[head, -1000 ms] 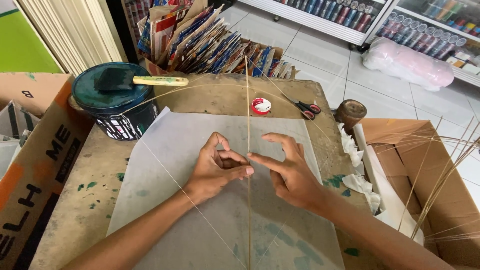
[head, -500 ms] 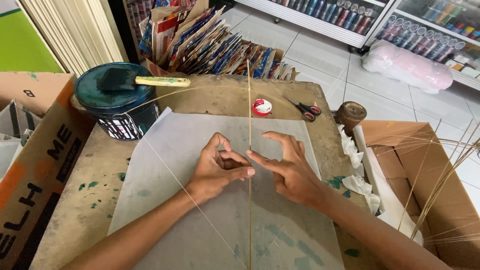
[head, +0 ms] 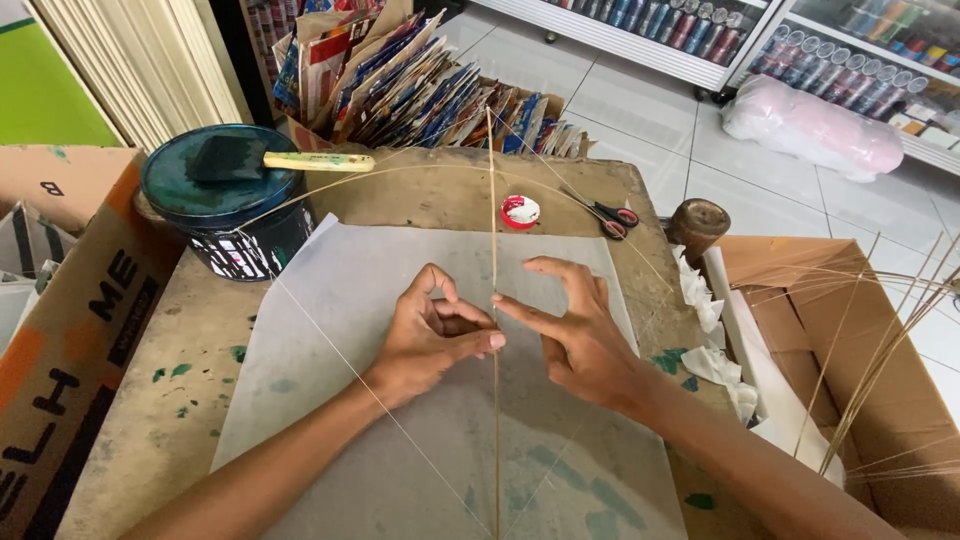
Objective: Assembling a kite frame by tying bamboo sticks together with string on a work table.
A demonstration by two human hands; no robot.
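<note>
Bamboo spine stick (head: 493, 200) runs twelve to six over the pale paper sheet (head: 330, 330); your left hand (head: 432, 335) and right hand (head: 572, 330) pinch it together, so press evenly.

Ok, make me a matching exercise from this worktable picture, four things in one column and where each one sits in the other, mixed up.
Things:
1. scissors
2. tape roll
3. paint can
4. thin upright stick

Places:
A. at the table's far left, a sponge brush lying on its lid
B. between the two hands, running down the sheet's middle
C. far side of the table, just beyond the sheet's top edge, red and white
D. far right of the table, near the wooden knob

Pairs: 1-D, 2-C, 3-A, 4-B
</note>
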